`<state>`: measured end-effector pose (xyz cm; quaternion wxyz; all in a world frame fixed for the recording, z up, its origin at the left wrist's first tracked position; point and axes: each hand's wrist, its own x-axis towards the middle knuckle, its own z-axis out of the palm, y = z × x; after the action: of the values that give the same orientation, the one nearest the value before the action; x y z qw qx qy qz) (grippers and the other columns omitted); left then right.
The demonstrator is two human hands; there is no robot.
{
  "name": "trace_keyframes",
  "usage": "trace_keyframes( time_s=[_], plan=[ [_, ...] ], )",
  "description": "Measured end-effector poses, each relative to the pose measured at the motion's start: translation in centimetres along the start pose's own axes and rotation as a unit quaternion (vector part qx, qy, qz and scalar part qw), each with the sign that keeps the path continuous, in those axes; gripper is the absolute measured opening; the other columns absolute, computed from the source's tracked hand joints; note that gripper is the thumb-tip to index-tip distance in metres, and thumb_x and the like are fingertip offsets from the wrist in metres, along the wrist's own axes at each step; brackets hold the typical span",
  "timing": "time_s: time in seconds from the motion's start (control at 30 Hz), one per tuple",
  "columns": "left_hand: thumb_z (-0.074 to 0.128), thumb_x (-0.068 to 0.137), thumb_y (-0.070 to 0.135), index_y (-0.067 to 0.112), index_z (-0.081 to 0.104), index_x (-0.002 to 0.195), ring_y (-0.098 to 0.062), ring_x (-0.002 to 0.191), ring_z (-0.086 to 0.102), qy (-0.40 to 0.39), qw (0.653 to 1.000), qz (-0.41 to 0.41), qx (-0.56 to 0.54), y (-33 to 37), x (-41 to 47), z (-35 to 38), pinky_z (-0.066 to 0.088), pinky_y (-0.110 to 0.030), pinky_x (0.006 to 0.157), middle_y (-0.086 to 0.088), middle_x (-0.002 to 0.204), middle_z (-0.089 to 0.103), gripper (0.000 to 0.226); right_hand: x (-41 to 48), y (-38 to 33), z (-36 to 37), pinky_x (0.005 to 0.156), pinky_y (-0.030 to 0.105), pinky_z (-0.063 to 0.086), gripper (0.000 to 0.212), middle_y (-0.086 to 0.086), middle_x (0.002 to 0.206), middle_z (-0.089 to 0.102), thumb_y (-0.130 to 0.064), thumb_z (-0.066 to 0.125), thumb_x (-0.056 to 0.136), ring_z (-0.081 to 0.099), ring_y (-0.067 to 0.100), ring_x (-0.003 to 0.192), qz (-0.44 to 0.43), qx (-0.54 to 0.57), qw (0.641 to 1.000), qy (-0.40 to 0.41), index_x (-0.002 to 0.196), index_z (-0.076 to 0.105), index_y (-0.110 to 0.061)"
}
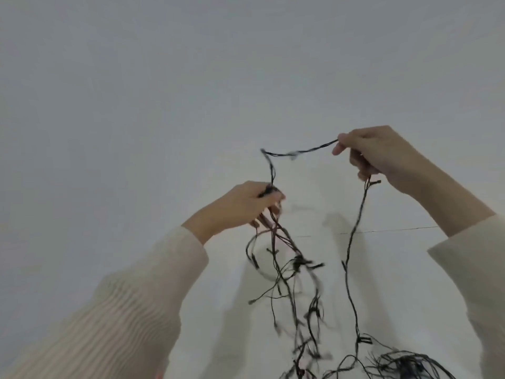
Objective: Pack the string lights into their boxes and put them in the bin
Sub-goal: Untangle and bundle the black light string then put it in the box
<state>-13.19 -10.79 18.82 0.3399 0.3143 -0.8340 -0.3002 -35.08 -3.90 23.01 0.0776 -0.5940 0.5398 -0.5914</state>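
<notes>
A dark string of lights (297,153) stretches between both raised hands in front of a pale wall. My left hand (246,205) grips a bunch of gathered loops, which dangle below it in blurred tangles (289,269). My right hand (382,157) pinches the wire between thumb and fingers, higher and to the right. From that hand a single strand (352,242) hangs down to a tangled heap (410,367) at the bottom right. No box or bin is in view.
A plain grey-white wall (191,77) fills the upper view. A white surface (382,269) lies below, with a thin seam line running across it. Cream ribbed sleeves cover both forearms.
</notes>
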Motion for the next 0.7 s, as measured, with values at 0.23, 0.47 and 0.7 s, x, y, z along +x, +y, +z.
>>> trace_keyframes(
  time_s=[0.23,0.47,0.7],
  plan=[
    [0.040,0.100,0.031,0.013,0.060,0.101,-0.013,0.043,0.050,-0.015,0.988,-0.034,-0.149,1.4,0.2,-1.8,0.042,-0.020,0.043,-0.007,0.086,0.067,0.027,-0.4,1.0,-1.3,0.068,0.036,0.056,0.022,0.006,0.067,0.061,-0.023,0.057,0.093,0.056,0.020,0.059,0.089,-0.204,0.961,-0.166,0.091,0.071,-0.007],
    [0.058,0.091,0.013,0.002,0.067,0.102,-0.008,0.060,0.053,-0.141,0.990,0.021,-0.024,2.8,0.4,-0.5,0.049,-0.018,0.059,0.000,0.080,0.062,0.018,-2.5,-1.4,2.8,0.074,0.026,0.055,0.063,-0.013,0.125,0.053,-0.003,0.056,0.089,0.065,0.012,0.074,-0.096,-0.060,0.961,-0.251,0.135,0.042,-0.043],
    [0.064,0.083,0.001,0.001,0.065,0.103,-0.018,0.071,0.063,-0.095,0.988,0.009,-0.125,1.6,0.2,-1.9,0.057,-0.023,0.073,-0.009,0.079,0.066,0.021,-1.7,-2.0,2.0,0.060,0.013,0.039,0.012,-0.009,0.059,0.057,-0.025,0.067,0.086,0.045,0.004,0.052,-0.069,-0.183,0.937,-0.289,0.084,0.075,-0.017]
  ],
)
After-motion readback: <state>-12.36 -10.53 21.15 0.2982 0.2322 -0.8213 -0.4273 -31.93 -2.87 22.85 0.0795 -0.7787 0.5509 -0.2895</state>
